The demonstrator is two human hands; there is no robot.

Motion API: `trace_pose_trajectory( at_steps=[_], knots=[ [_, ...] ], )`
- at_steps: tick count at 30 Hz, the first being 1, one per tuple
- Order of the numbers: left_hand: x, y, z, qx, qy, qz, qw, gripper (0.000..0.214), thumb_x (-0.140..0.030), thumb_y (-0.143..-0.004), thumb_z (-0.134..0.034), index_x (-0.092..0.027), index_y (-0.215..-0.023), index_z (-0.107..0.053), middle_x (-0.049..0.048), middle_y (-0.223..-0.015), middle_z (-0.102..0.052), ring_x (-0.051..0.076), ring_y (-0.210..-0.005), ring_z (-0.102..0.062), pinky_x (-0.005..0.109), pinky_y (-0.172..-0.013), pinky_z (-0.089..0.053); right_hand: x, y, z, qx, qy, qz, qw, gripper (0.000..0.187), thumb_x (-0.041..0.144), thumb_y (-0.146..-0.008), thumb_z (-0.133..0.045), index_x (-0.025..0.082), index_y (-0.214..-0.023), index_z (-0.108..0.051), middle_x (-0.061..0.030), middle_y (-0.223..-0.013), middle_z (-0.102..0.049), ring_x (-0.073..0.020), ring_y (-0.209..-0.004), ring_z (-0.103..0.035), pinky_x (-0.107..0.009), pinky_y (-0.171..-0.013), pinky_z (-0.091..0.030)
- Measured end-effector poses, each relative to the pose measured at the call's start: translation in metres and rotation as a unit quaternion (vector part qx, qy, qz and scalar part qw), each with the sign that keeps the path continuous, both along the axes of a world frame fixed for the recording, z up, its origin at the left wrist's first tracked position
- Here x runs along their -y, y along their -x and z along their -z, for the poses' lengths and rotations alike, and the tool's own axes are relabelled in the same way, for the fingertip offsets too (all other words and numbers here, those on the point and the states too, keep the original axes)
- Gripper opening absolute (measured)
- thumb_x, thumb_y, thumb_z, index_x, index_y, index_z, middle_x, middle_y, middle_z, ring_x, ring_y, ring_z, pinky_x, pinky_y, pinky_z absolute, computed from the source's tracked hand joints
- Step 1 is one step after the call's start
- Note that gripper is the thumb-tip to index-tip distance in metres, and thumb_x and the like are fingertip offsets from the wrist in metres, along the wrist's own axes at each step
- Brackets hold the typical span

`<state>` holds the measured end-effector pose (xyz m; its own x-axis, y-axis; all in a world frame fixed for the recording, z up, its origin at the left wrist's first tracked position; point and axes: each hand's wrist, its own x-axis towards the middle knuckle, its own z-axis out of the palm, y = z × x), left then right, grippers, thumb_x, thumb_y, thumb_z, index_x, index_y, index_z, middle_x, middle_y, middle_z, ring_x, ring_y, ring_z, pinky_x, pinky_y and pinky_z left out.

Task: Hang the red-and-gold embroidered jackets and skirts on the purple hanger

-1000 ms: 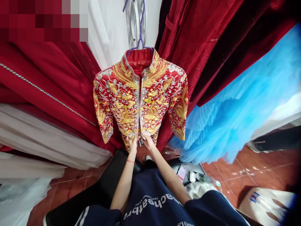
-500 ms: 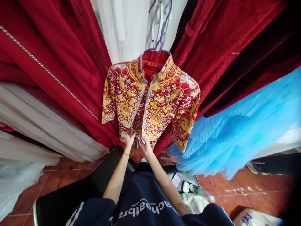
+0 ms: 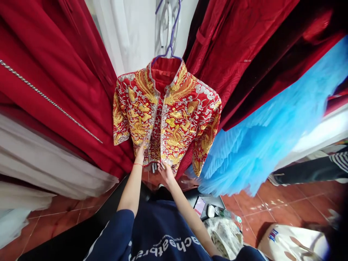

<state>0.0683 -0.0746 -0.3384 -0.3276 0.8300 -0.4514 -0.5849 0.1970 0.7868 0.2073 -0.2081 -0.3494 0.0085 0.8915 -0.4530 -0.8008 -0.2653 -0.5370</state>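
Observation:
A red jacket (image 3: 174, 119) with heavy gold and silver embroidery hangs in front of me on a purple hanger (image 3: 170, 40). My left hand (image 3: 140, 152) lies against the jacket's left front panel, near the hem, fingers pressed to the cloth. My right hand (image 3: 164, 170) pinches the bottom hem of the right front panel. A red string is round my left wrist.
Dark red gowns (image 3: 49, 83) hang on both sides, white fabric (image 3: 40, 170) lies low on the left, and a bright blue tulle skirt (image 3: 266, 137) spreads to the right. A phone (image 3: 199, 206), a bottle and a printed bag (image 3: 293, 241) lie below on the red tile floor (image 3: 272, 203).
My left hand has slid up from the hem onto the left front panel. My right hand stays at the hem. The jacket has swung slightly.

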Motion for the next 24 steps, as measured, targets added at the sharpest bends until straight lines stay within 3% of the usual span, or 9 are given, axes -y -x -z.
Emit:
trace_pose_trajectory(
  at_steps=[3,7,11,18,24],
  knots=[
    [0.022,-0.003,-0.004,0.066,0.02,0.046,0.997,0.03,-0.014,-0.078,-0.074,-0.015,-0.107,-0.065,0.0078,-0.1,-0.073,0.016,-0.1,-0.068,0.029,-0.093,-0.051,0.0,0.002,-0.001,-0.001,-0.008,-0.001,1.0,0.022,0.026,-0.066,-0.081,0.02,-0.083,-0.068,-0.0023,-0.083,-0.075,-0.012,-0.071,-0.066,-0.022,-0.063,-0.051],
    [0.073,-0.013,-0.008,0.151,0.028,0.113,0.982,0.013,-0.01,-0.081,-0.07,-0.015,-0.092,-0.069,0.004,-0.082,-0.073,0.01,-0.07,-0.068,0.02,-0.068,-0.054,0.006,0.002,-0.006,-0.006,-0.031,0.006,0.999,0.021,0.026,-0.066,-0.082,0.021,-0.079,-0.066,0.0039,-0.066,-0.064,-0.0098,-0.063,-0.059,-0.021,-0.06,-0.048],
    [0.112,-0.019,-0.017,0.204,0.029,0.142,0.968,0.008,-0.006,-0.082,-0.068,-0.013,-0.086,-0.068,0.0026,-0.078,-0.073,0.009,-0.063,-0.066,0.017,-0.061,-0.055,0.021,-0.006,-0.019,0.0,-0.061,-0.004,0.998,0.022,0.029,-0.067,-0.082,0.02,-0.071,-0.062,0.0053,-0.059,-0.054,-0.0091,-0.057,-0.05,-0.023,-0.056,-0.045],
    [0.136,-0.035,-0.03,0.243,0.021,0.184,0.952,0.01,-0.002,-0.08,-0.067,-0.011,-0.082,-0.07,0.0047,-0.081,-0.075,0.011,-0.07,-0.07,0.019,-0.068,-0.057,0.033,-0.011,-0.035,0.052,-0.087,0.028,0.994,0.027,0.032,-0.064,-0.085,0.019,-0.066,-0.06,0.0055,-0.058,-0.052,-0.0079,-0.056,-0.047,-0.021,-0.056,-0.045],
    [0.142,-0.043,-0.032,0.24,0.024,0.221,0.945,0.008,-0.006,-0.082,-0.067,-0.01,-0.085,-0.073,0.0063,-0.086,-0.076,0.012,-0.072,-0.07,0.02,-0.07,-0.057,0.033,-0.006,-0.044,0.085,-0.067,0.07,0.992,0.032,0.03,-0.061,-0.084,0.021,-0.087,-0.067,0.0016,-0.079,-0.068,-0.0118,-0.066,-0.058,-0.024,-0.061,-0.05]
  ],
)
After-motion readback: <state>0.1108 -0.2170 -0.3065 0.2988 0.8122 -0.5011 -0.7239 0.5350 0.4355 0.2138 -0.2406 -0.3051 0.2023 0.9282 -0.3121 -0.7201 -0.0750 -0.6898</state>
